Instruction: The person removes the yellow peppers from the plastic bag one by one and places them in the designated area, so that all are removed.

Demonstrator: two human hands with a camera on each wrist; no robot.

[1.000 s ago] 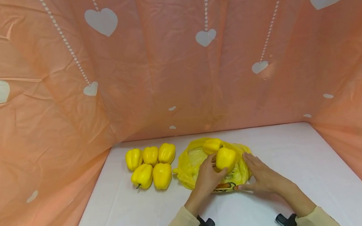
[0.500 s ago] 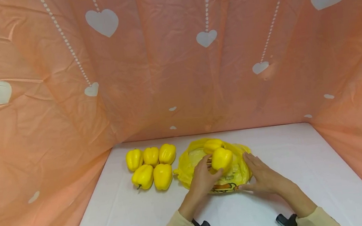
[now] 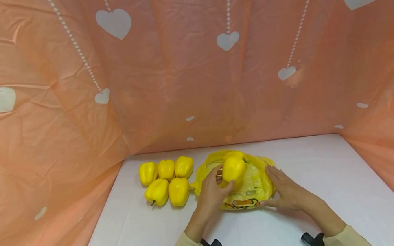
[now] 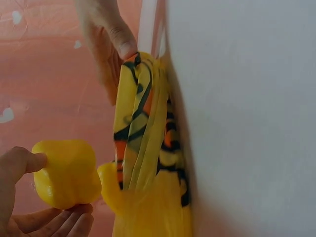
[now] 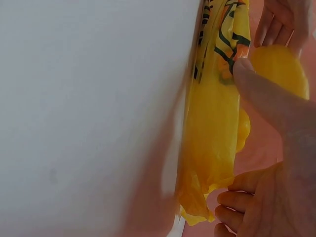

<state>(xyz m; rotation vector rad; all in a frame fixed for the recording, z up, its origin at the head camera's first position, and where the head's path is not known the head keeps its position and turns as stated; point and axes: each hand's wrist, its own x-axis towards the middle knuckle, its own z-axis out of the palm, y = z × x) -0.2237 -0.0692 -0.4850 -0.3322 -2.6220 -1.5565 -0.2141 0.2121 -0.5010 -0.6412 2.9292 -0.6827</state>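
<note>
Low in the frame, my left hand [image 3: 210, 195] grips a yellow pepper [image 3: 234, 168]. My right hand [image 3: 291, 191], fingers outstretched, touches the yellow bag [image 3: 259, 183].

I have the left hand [image 3: 210, 195] gripping one pepper [image 3: 234, 170] over the bag [image 3: 251, 194]. Behind that grip, a second pepper [image 3: 239, 154] lies in the bag; left of it, five peppers [image 3: 166, 170] sit on the table [image 3: 123, 241], three behind two. Right of it, the right hand [image 3: 289, 190] touches the bag.
</note>
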